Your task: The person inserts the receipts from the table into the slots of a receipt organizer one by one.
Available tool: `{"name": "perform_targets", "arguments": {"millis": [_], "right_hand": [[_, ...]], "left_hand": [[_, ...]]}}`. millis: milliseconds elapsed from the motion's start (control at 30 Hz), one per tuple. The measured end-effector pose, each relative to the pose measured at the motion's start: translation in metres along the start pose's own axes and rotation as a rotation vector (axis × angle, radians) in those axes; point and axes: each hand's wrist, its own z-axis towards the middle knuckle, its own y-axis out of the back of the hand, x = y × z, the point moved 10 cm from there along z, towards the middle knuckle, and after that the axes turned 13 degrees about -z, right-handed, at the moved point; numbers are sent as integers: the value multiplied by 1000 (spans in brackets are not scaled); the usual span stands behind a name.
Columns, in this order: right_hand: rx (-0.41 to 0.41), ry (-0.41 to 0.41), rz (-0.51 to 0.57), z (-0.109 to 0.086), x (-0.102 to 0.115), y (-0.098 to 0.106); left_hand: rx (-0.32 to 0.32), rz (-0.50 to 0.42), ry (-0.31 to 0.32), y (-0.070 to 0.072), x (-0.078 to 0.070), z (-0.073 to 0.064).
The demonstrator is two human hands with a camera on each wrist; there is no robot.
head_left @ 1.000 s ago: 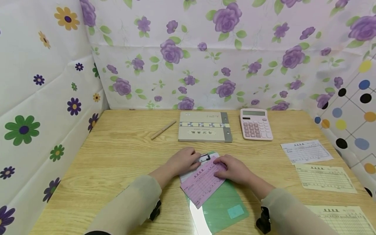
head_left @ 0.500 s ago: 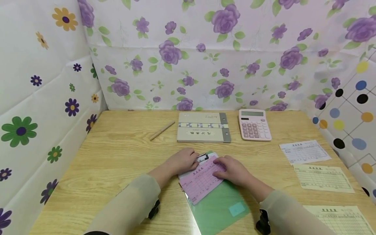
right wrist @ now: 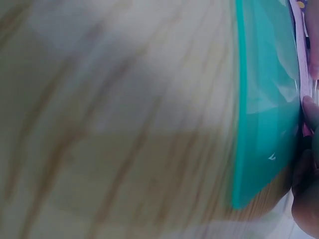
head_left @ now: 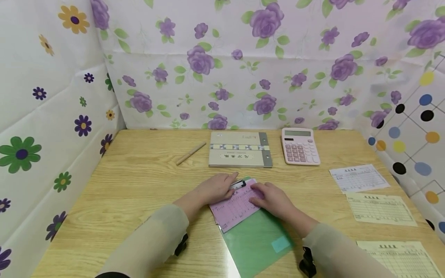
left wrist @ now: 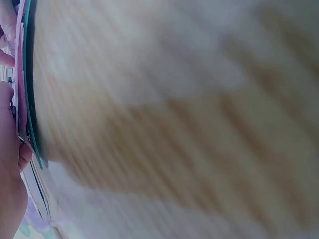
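A green clip folder [head_left: 257, 245] lies slanted on the table with a light-blue label near its lower corner. A pink printed form [head_left: 236, 210] lies over its upper part, its top near the metal clip [head_left: 238, 184]. My left hand [head_left: 217, 188] grips the folder's clip end, thumb on the upper side; in the left wrist view, fingertips [left wrist: 25, 153] show at the folder's edge. With thumb and fingers my right hand [head_left: 272, 199] pinches the form's right side. White paper shows in a thin strip by the clip. The right wrist view catches the folder's green edge [right wrist: 266, 124].
A ledger book [head_left: 240, 150] lies behind the folder, with a brown pen [head_left: 191, 153] to its left and a pink calculator [head_left: 300, 146] to its right. Along the right side are a white form [head_left: 359, 178] and two yellow forms [head_left: 382, 209].
The pink form has slid up towards the clip and turned a little, uncovering more of the green folder below. My left index finger has lifted and straightened beyond the clip.
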Motion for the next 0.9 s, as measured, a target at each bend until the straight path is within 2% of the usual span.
{"name": "perform_targets", "arguments": {"millis": [267,500,900], "right_hand": [[-37,-18,-51,2,2,3],[-20,-51,-86,4,3,1],[-21,-52,-107,5,4,3]], "left_hand": [[14,26,-17,1,-3,0],[20,25,-8,0,-2,1],[16,51,-35,-2,-4,3]]}}
